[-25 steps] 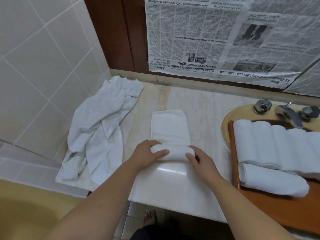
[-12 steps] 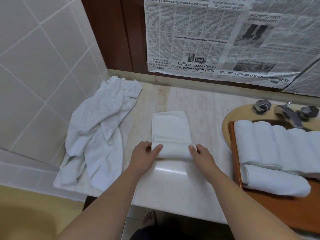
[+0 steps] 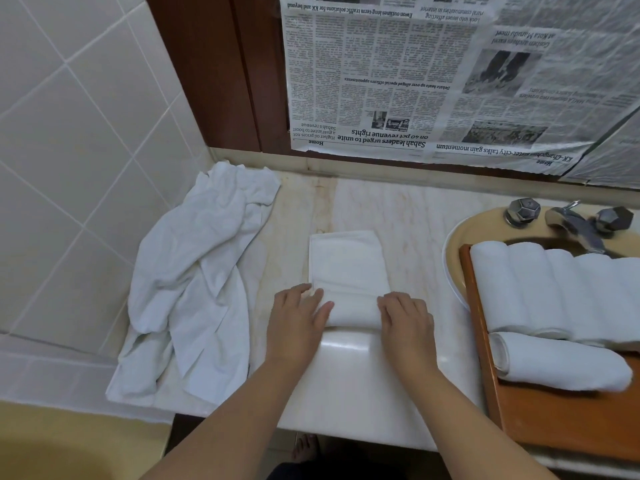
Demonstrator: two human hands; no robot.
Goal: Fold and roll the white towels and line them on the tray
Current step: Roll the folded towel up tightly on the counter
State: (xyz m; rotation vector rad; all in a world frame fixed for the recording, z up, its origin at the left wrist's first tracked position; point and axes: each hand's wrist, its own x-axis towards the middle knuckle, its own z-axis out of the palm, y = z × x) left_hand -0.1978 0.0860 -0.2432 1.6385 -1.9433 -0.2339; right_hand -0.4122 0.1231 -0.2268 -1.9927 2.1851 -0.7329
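Note:
A folded white towel strip [image 3: 346,258] lies on the marble counter, its near end rolled into a short roll [image 3: 353,311]. My left hand [image 3: 298,317] presses on the roll's left end with fairly straight fingers, thumb on top. The fingers of my right hand [image 3: 405,320] lie over the roll's right end. At the right, a wooden tray [image 3: 554,424] over the sink carries a row of several rolled white towels [image 3: 554,289], with one more roll [image 3: 561,365] lying crosswise in front of them.
A heap of unfolded white towels [image 3: 201,278] sits at the counter's left, against the tiled wall. The faucet [image 3: 575,226] and its knobs stand behind the tray. Newspaper [image 3: 450,81] covers the wall above. The counter's front edge is close under my wrists.
The roll has travelled away from me along the strip and grown thicker. Both hands followed it forward, and their fingers now lie flatter on it.

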